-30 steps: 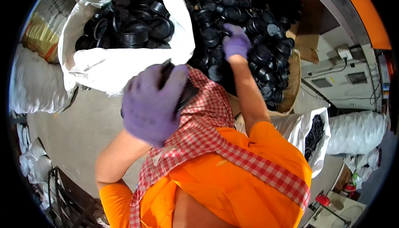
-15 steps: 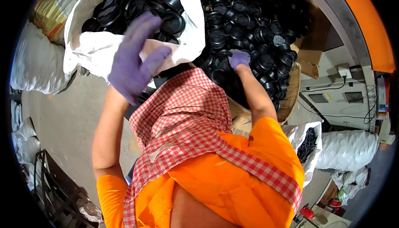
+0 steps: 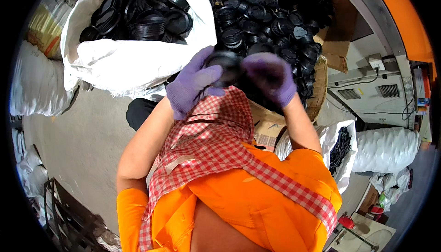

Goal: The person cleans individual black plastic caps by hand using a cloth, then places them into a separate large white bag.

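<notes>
In front of the apron, my left hand (image 3: 193,83), in a purple glove, is closed round a black round plastic cap (image 3: 226,67), which is blurred. My right hand (image 3: 277,75), gloved the same, is curled beside it. A dark patch shows within its fingers, too smeared to make out. Beyond the right hand spreads a heap of black round caps (image 3: 250,26), some stacked, in a cardboard box (image 3: 320,84). An open white woven sack (image 3: 121,63) stands to the left, with more black caps (image 3: 149,24) inside, several of them in ridged stacks.
Full white sacks (image 3: 39,84) stand at the far left, and a dark metal frame (image 3: 62,215) at the lower left. To the right are a white sack of small black parts (image 3: 342,153), a bulging white bag (image 3: 388,151) and a pale machine cabinet (image 3: 374,93) with a cable.
My left hand has come away from the woven sack, rightward, and now holds a black cap. My right hand has lifted back from the heap toward the left one.
</notes>
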### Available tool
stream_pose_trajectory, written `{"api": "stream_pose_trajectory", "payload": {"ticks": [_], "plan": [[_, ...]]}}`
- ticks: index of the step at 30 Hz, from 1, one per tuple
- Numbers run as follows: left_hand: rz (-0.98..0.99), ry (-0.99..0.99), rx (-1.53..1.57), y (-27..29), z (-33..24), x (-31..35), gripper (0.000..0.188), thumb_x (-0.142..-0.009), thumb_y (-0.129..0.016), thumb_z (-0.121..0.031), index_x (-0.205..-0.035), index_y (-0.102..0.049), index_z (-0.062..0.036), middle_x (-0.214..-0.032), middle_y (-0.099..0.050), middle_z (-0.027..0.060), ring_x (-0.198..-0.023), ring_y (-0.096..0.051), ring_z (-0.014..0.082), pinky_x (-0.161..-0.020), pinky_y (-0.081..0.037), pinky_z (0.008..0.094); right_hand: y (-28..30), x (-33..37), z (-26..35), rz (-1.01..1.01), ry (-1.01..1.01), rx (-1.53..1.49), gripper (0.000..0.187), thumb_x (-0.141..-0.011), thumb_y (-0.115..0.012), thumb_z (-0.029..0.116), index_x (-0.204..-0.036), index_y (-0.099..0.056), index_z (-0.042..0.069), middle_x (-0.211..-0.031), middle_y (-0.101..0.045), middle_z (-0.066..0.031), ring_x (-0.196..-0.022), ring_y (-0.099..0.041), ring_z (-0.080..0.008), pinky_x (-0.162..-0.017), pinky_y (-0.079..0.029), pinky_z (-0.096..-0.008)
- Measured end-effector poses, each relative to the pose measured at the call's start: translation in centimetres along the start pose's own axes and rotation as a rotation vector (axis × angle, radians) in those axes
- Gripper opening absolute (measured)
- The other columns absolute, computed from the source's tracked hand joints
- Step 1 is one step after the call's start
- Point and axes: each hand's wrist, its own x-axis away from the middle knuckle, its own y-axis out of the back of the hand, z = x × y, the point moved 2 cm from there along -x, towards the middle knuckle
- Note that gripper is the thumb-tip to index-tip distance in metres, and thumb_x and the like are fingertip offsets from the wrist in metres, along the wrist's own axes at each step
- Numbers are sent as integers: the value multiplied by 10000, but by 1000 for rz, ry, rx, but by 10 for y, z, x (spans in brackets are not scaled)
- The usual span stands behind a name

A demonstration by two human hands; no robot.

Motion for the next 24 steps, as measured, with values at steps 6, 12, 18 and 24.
{"api": "stream_pose_trajectory", "payload": {"ticks": [6,12,18,24], "plan": [[-71,68,-174,22,7,26,493,-785,-531,-46,-1266,-435,3,-1076,-582,121,-896,-604,211,-705,-539,298,-56,17,2,107,-156,82,274,-763,-677,55,-1030,-625,89,-867,-651,-99,-797,-646,-226,-719,-516,-303],[-67,-404,-1350,19,-7,54,408,-788,-568,-10,-1193,-531,16,-1064,-600,102,-969,-597,188,-858,-469,292,-88,27,1,486,-482,-80,186,-741,-697,196,-864,-652,65,-784,-651,-99,-701,-620,-181,-665,-492,-296],[267,-109,-53,53,3,66,483,-756,-590,2,-1232,-502,14,-1053,-594,80,-909,-599,175,-809,-478,258,-85,17,14,593,-308,-1032,166,-766,-696,152,-738,-632,1,-692,-620,-82,-626,-586,-162,-576,-466,-286],[-12,-244,-32,24,6,57,509,-766,-606,-102,-1238,-461,20,-1159,-553,138,-1021,-576,219,-856,-484,306,-127,2,3,-7,-258,-1632,33,-808,-580,56,-785,-594,37,-730,-585,-68,-631,-558,-177,-654,-494,-304]]}}
